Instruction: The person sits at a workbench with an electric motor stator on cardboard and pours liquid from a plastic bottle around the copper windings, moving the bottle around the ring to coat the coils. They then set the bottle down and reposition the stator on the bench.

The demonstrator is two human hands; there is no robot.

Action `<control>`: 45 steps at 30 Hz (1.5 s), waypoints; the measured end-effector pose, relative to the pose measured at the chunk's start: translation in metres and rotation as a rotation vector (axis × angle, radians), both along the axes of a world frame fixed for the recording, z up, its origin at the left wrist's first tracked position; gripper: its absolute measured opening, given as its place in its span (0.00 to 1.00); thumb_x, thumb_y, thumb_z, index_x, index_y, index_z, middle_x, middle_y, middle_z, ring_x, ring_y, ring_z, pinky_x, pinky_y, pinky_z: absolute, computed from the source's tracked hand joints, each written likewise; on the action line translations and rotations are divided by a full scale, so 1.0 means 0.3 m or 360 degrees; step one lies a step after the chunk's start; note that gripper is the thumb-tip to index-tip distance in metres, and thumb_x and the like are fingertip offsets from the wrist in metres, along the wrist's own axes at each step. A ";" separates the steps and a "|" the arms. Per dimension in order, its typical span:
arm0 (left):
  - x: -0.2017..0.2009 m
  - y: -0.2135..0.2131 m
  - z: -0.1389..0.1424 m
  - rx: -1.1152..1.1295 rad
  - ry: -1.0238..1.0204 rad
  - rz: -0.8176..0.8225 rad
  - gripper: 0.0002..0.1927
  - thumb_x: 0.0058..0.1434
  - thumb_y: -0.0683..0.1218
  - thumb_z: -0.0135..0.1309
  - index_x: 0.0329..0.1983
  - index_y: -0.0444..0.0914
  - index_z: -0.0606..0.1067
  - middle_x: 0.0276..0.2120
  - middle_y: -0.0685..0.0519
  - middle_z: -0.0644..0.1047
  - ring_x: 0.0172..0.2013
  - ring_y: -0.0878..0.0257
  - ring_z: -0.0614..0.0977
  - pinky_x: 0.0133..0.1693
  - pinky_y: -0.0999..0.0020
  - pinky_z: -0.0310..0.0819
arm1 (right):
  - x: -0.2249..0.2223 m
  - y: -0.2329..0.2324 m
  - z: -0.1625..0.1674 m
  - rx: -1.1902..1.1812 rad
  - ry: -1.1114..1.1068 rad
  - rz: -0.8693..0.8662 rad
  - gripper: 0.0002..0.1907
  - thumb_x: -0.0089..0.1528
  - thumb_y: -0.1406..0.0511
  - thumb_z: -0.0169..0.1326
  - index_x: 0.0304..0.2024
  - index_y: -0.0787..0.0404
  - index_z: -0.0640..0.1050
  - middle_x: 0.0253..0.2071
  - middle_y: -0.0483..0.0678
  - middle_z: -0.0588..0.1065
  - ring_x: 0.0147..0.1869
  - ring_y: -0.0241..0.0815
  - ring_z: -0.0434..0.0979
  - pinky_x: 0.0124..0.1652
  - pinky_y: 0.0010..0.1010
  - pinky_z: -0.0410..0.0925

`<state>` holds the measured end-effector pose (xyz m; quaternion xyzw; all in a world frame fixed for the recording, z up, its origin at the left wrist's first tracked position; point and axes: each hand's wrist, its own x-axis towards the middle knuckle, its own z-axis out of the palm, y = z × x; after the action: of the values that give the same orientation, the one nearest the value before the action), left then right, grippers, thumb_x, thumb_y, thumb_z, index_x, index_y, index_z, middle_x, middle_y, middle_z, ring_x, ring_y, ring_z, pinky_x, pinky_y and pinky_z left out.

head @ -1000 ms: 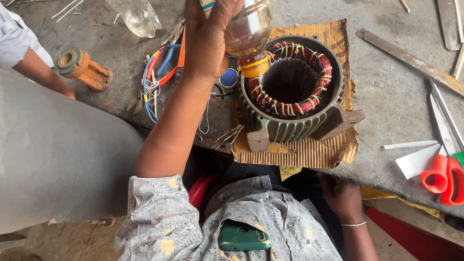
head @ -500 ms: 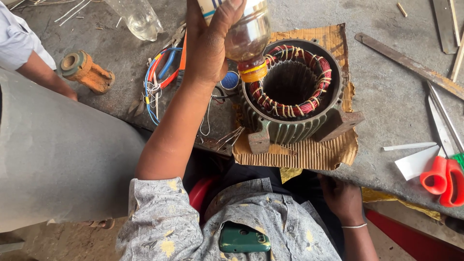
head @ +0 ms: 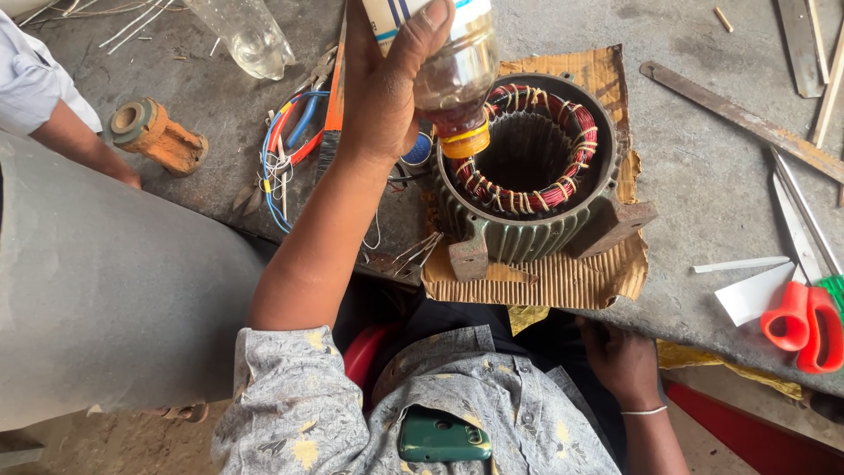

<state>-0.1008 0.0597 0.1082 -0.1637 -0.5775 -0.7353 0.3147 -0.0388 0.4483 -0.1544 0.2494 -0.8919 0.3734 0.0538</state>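
Observation:
My left hand (head: 387,79) grips a clear plastic bottle (head: 453,75) with a yellow cap, tipped neck-down so the cap sits right over the left rim of the red copper windings. Dark liquid fills the neck. The windings belong to a green finned motor stator (head: 536,207) that stands on a piece of corrugated cardboard (head: 545,281) at the bench's front edge. My right hand (head: 624,361) rests low by my lap, below the bench, with nothing visibly in it; its fingers are partly hidden.
Red-handled scissors (head: 804,321) and white paper strips (head: 747,290) lie at the right. Metal strips (head: 738,114) cross the far right. Coloured wires and pliers (head: 290,145), an orange wooden spool (head: 154,136) and another clear bottle (head: 246,35) lie left. Another person's arm (head: 70,132) reaches in.
The bottle and my left hand have shifted slightly, keeping the cap over the windings' left rim. My right hand has stayed put.

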 end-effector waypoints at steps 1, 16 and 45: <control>-0.001 0.002 -0.001 -0.0013 0.0009 -0.0002 0.29 0.74 0.50 0.64 0.68 0.37 0.62 0.61 0.45 0.73 0.64 0.53 0.79 0.72 0.52 0.72 | -0.001 0.000 -0.002 -0.0006 0.0020 0.0009 0.13 0.61 0.60 0.62 0.40 0.62 0.82 0.34 0.56 0.81 0.36 0.58 0.82 0.35 0.43 0.74; 0.003 0.002 0.016 0.0041 -0.0078 0.0013 0.25 0.72 0.50 0.64 0.64 0.37 0.66 0.55 0.47 0.77 0.59 0.56 0.81 0.62 0.56 0.80 | 0.001 0.003 -0.003 0.0042 -0.0131 -0.0037 0.13 0.60 0.59 0.62 0.41 0.62 0.83 0.32 0.56 0.80 0.31 0.55 0.82 0.33 0.42 0.74; 0.014 0.024 0.000 -0.0075 -0.0020 -0.0030 0.24 0.74 0.50 0.63 0.65 0.40 0.66 0.56 0.50 0.76 0.62 0.58 0.79 0.72 0.53 0.71 | -0.006 -0.001 0.017 -0.0028 -0.0193 -0.0035 0.12 0.60 0.59 0.62 0.41 0.61 0.83 0.33 0.54 0.81 0.29 0.51 0.81 0.30 0.39 0.72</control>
<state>-0.0967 0.0670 0.1083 -0.1720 -0.5950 -0.7254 0.3002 -0.0405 0.4479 -0.1492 0.2161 -0.8928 0.3952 0.0059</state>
